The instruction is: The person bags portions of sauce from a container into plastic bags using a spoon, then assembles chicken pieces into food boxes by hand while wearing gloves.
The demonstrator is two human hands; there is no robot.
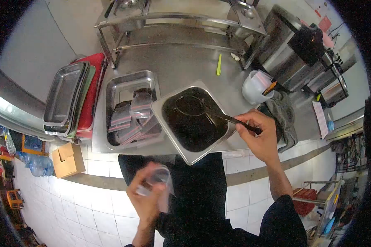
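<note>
My right hand (259, 133) is closed round the black handle of a ladle (189, 106), whose round bowl sits in a dark mass inside a square steel pan (189, 159). The pan stands at the front edge of the steel table and looks turned at an angle. Lower left, in front of the dark apron, my left hand (146, 193) grips a clear plastic bag (163, 181), its mouth rounded open. This hand is blurred by motion. Left of the pan, a steel tray (110, 92) holds several zip bags (121, 115) with dark contents.
Stacked trays (64, 94) and a red board (90, 94) lean at the left. A white tub (255, 88), a dark cloth (282, 119) and large steel pots (280, 45) stand at the right. A green-yellow stick (219, 65) lies near the back shelf (181, 16). A cardboard box (69, 160) is on the floor.
</note>
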